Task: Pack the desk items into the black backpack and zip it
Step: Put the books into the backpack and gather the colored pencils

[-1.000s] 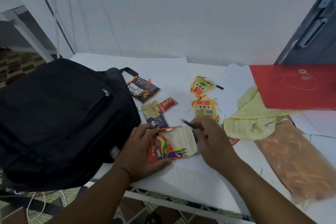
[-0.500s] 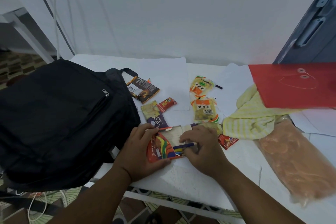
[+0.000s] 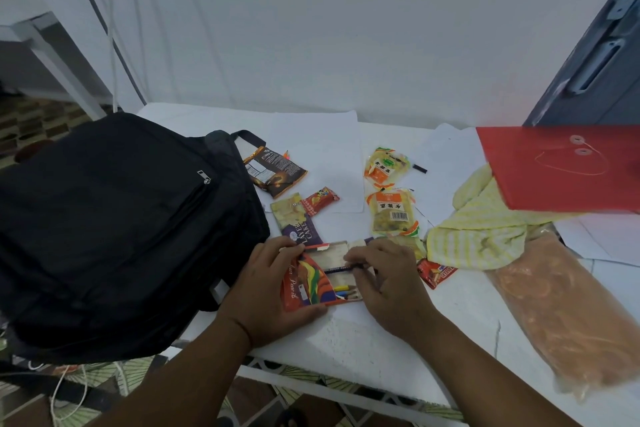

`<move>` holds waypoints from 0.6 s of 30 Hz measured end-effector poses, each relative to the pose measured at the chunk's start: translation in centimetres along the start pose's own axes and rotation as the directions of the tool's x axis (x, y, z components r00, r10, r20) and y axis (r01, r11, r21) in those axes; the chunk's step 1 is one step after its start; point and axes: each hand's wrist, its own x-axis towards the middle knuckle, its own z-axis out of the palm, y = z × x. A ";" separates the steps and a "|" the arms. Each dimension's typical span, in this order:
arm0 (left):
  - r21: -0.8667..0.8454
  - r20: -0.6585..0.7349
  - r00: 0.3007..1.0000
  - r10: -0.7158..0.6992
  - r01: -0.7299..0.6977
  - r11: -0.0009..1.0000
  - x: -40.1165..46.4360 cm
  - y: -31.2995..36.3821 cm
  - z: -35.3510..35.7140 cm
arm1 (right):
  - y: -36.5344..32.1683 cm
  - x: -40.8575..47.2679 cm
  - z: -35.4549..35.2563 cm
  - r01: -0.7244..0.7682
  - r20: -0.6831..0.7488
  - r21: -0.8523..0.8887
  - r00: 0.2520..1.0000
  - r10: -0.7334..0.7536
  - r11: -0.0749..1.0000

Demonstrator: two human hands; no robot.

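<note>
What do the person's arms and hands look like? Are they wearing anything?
Both forearms are bare as far as the picture shows, with no sleeves in view. The left hand and the right hand wear no gloves, and no rings or watch can be seen. A thin dark line crosses the left wrist; whether it is a thread band or a skin crease cannot be told.

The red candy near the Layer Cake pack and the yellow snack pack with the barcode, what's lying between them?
Only white paper on the desk shows between the red candy and the barcode snack pack in the head view.
</note>
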 end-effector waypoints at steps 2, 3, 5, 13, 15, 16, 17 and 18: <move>-0.004 -0.003 1.000 -0.002 0.002 1.000 0.0 0.0 0.0 | 0.0 0.0 0.0 0.011 0.021 -0.023 1.000 -0.011 1.000; -0.005 -0.003 1.000 -0.003 0.003 1.000 0.0 0.0 0.0 | 0.0 0.0 0.0 0.049 0.041 -0.056 0.998 -0.047 0.997; -0.006 -0.001 1.000 -0.003 0.003 1.000 0.0 0.0 0.0 | 0.1 0.0 0.0 0.104 0.070 -0.094 0.993 -0.097 0.990; -0.017 -0.001 1.000 -0.011 0.011 1.000 0.0 0.0 0.0 | 0.3 0.2 0.0 0.034 0.020 0.006 0.999 -0.034 0.999; -0.014 0.003 1.000 -0.014 0.014 1.000 0.0 0.0 0.0 | 0.2 0.1 0.1 0.069 0.054 -0.063 0.996 -0.065 0.996; -0.013 0.005 1.000 -0.016 0.016 1.000 0.0 0.0 0.0 | 0.2 0.0 0.1 0.089 0.074 -0.092 0.994 -0.083 0.992; -0.013 0.006 1.000 -0.017 0.017 1.000 0.0 0.0 0.0 | 0.2 0.0 0.1 0.097 0.090 -0.104 0.992 -0.088 0.990; -0.015 0.006 1.000 -0.018 0.018 1.000 -0.1 0.0 0.0 | 0.1 0.0 0.0 0.100 0.102 -0.110 0.991 -0.089 0.989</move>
